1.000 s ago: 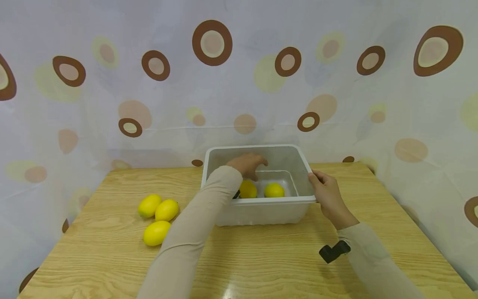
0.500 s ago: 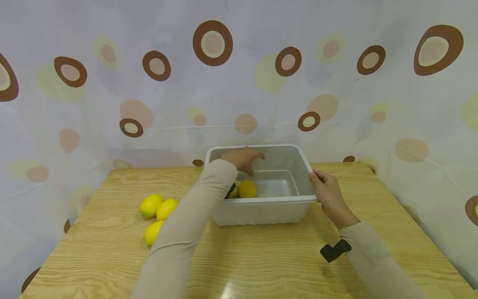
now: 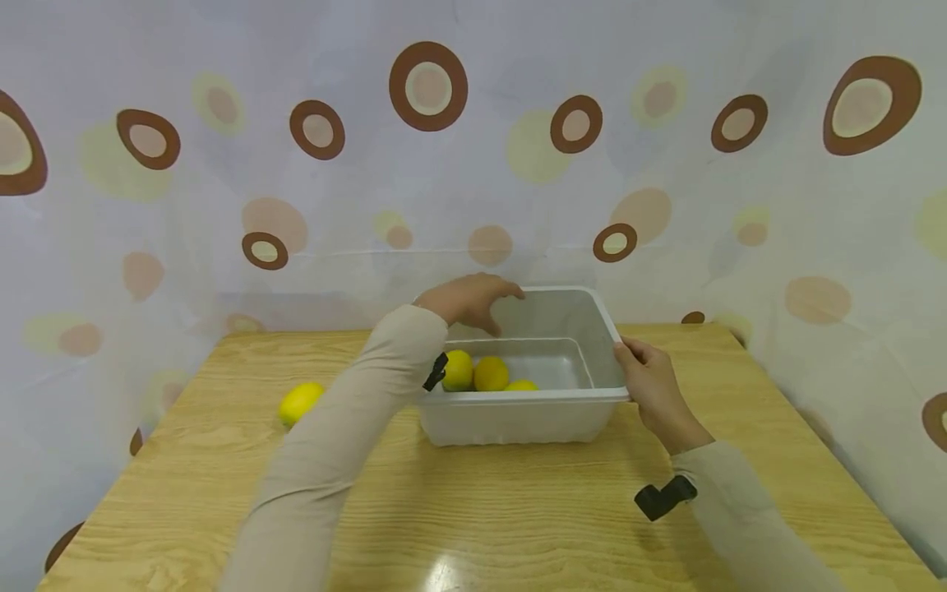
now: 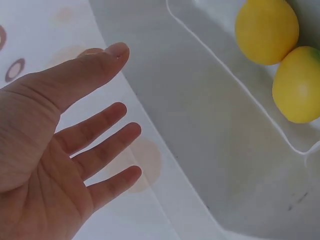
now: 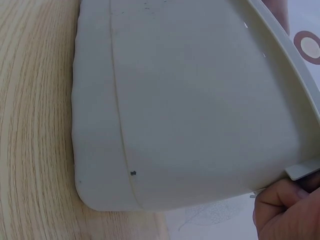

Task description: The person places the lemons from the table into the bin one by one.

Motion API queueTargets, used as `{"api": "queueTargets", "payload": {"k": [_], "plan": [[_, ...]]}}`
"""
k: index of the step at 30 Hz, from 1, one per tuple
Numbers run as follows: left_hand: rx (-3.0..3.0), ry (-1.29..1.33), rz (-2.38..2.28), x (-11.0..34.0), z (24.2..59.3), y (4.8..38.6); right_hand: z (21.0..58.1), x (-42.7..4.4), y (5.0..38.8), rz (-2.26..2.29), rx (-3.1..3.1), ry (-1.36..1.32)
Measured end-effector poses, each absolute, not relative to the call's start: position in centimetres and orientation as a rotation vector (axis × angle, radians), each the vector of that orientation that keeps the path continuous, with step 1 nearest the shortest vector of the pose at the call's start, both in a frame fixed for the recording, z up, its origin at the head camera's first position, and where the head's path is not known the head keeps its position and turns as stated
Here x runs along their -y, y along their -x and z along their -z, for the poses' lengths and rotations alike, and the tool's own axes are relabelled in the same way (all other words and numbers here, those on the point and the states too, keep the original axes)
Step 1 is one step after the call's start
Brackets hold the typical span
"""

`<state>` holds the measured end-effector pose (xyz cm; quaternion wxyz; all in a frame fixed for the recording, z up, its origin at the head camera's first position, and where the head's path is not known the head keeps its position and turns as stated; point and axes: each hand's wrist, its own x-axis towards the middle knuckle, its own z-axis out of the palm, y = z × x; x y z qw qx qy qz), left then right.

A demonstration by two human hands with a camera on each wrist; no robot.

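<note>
A white plastic bin (image 3: 518,421) stands on the wooden table, with three yellow lemons (image 3: 491,374) visible inside; its front rim partly covers one of them. My left hand (image 3: 469,300) is over the bin's back left part, thumb and fingers spread and holding nothing. In the left wrist view, that hand (image 4: 65,135) appears beside the bin's rim, apart from two lemons (image 4: 267,31) on the bin's floor. My right hand (image 3: 654,390) grips the rim at the bin's right side, thumb on top; the right wrist view has its curled fingers (image 5: 282,200) under the rim corner.
One lemon (image 3: 301,403) lies on the wooden table (image 3: 518,518) at the left, partly behind my left sleeve (image 3: 318,452). A patterned curtain (image 3: 355,189) hangs behind the table and along both sides.
My left hand has risen and drawn back leftward out of the bin, and the lemons inside have shifted. My left sleeve now covers two of the table lemons. My right hand keeps its grip.
</note>
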<state>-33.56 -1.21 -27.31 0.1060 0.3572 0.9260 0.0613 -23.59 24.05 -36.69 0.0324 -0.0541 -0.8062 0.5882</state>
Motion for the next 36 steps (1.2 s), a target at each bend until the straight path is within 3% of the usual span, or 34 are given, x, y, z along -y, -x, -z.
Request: {"api": "queueTargets", "payload": {"k": [9,23,36], "plan": [[-2.833,-1.102,-0.185,5.0,27.6,32.2,36.8,-23.9,23.5,-1.808,2.497,0.164],[-3.097,-1.132,-0.44,10.3,28.9,26.9,37.1,-24.1,23.7,-1.815,2.488,0.137],[-3.378,-1.093,-0.518,14.8,32.7,22.6,36.9,-24.0,23.7,-1.829,2.482,0.13]]}}
